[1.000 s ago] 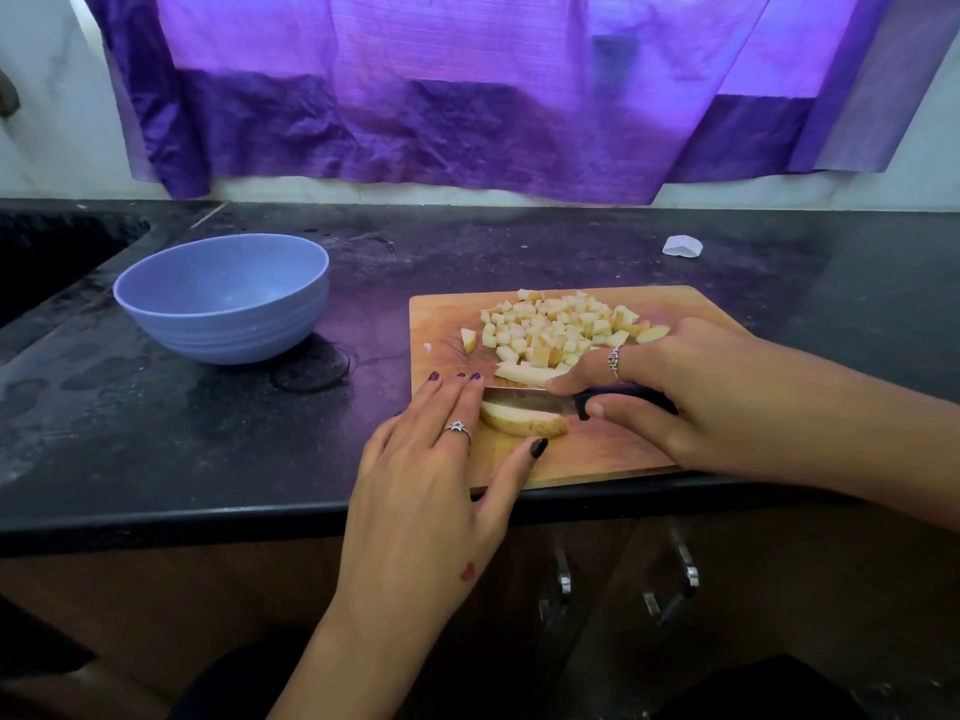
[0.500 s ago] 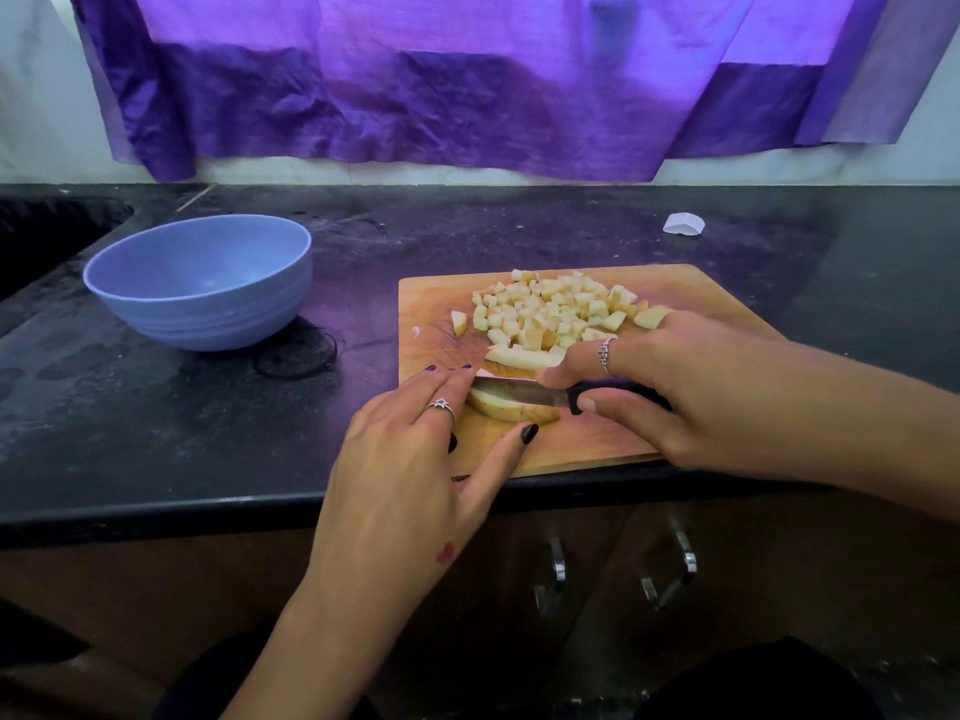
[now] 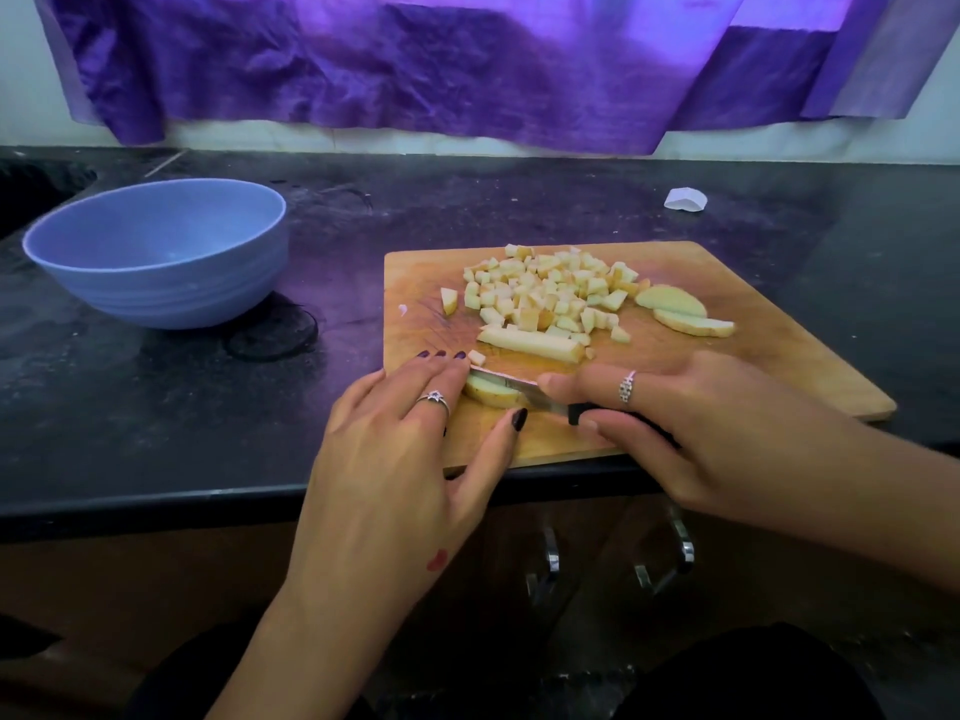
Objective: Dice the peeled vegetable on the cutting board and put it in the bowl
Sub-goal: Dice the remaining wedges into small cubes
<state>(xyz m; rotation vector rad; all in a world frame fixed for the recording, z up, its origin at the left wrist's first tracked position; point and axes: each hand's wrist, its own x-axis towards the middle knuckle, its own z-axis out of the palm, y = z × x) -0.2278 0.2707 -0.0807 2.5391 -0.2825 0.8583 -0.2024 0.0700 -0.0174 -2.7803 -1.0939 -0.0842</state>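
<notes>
- Your left hand [image 3: 410, 449] pins a vegetable slice [image 3: 491, 394] under its fingertips, thumb beside it.
- Your right hand [image 3: 691, 423] grips the knife [image 3: 540, 400], blade on that slice.

Knife [image 3: 524, 389] in right hand [image 3: 727, 433], on slice [image 3: 491, 393]

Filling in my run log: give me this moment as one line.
stage: slicing | left hand: steadies vegetable slice | right hand: grips knife | diced pile: on cutting board | blue bowl: empty
</notes>
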